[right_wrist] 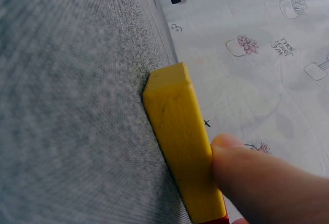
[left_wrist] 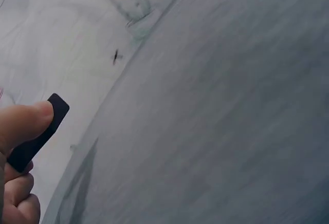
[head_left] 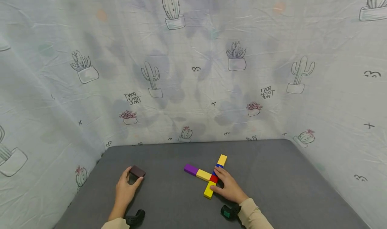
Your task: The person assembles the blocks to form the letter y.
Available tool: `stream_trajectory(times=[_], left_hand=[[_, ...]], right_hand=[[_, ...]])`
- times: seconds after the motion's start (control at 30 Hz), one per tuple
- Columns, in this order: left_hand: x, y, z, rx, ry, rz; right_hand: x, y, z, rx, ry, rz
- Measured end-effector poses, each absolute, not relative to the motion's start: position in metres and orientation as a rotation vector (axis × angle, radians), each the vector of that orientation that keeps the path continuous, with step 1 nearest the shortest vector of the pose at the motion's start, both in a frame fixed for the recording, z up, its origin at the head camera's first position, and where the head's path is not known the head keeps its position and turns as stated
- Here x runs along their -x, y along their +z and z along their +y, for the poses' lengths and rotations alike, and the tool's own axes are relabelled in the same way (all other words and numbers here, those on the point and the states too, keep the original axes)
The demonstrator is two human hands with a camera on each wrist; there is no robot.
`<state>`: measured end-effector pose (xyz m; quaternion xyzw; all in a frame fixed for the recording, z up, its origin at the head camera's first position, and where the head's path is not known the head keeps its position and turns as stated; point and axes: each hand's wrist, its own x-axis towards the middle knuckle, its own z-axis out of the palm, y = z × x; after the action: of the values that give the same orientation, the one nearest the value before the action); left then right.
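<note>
My left hand [head_left: 125,190] pinches a dark brown block [head_left: 137,171] between thumb and fingers, at the left part of the table. In the left wrist view this block [left_wrist: 38,136] looks nearly black, with the thumb across its face. My right hand [head_left: 228,185] rests on a row of coloured blocks. Its thumb touches the near yellow block [head_left: 208,191] and its fingers lie at a blue block [head_left: 219,166], partly covering it. A red block [head_left: 213,178] sits where the rows meet. A pale yellow block [head_left: 204,175] and a purple block [head_left: 191,169] extend leftward; another yellow block [head_left: 222,160] lies at the far end.
The blocks lie on a dark grey table [head_left: 169,202]. A white cloth [head_left: 193,87] printed with cacti hangs behind the table and along both sides. Each wrist wears a black device, one at the left wrist [head_left: 136,217] and one at the right wrist [head_left: 229,212].
</note>
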<state>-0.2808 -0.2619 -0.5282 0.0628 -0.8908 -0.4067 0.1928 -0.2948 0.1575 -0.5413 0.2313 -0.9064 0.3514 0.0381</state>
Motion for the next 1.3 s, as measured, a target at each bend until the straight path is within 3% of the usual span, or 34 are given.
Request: stream_trajectory(times=[0.7,1.3], left_hand=[[0.272,-0.513,-0.196,0.267,-1.333,-2.695],[0.26,-0.511,-0.141,0.834,-1.401,-2.794]], right_hand=[[0.295,-0.543,0.156,-0.696,1.064,-2.781],[0.295,-0.544,0.156,-0.695,1.07,-2.775]])
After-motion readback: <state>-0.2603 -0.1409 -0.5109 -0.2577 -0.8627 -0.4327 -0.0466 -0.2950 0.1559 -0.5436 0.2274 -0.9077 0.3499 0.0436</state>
